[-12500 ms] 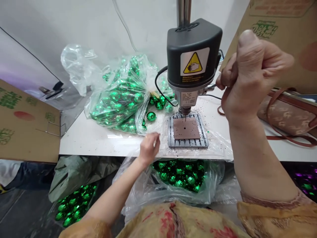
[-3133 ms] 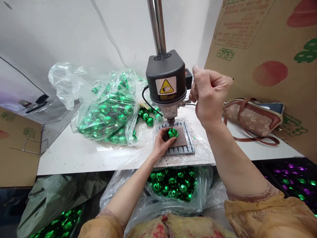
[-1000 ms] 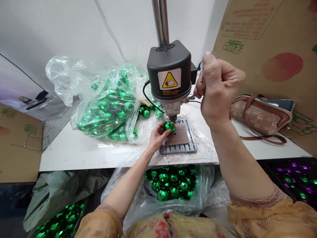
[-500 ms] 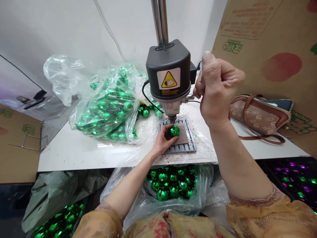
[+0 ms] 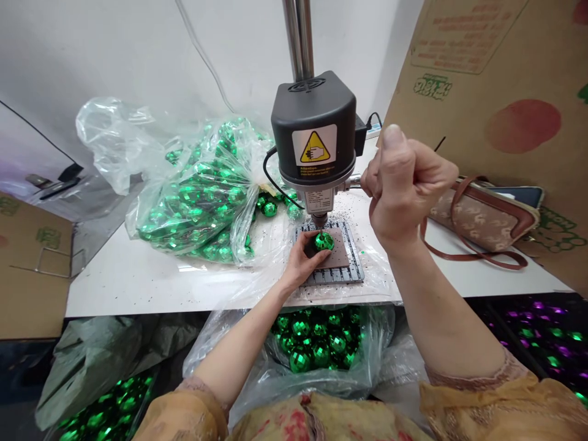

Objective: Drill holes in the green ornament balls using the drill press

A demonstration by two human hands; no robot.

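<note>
A small bench drill with a dark head and a yellow warning label stands on the white table. My left hand grips a faceted green ball and holds it on the brown pad of the ribbed base plate, right under the drill bit. My right hand is a fist wrapped round the drill's feed lever, beside the head at its right.
A clear bag full of green balls lies left of the drill. Another open bag of green balls hangs below the table's front edge. A patterned purse and cardboard boxes stand at the right; purple balls lie lower right.
My right hand has pulled the lever down and the drill head has dropped onto the green ball, which my left hand had just set on the pad.
</note>
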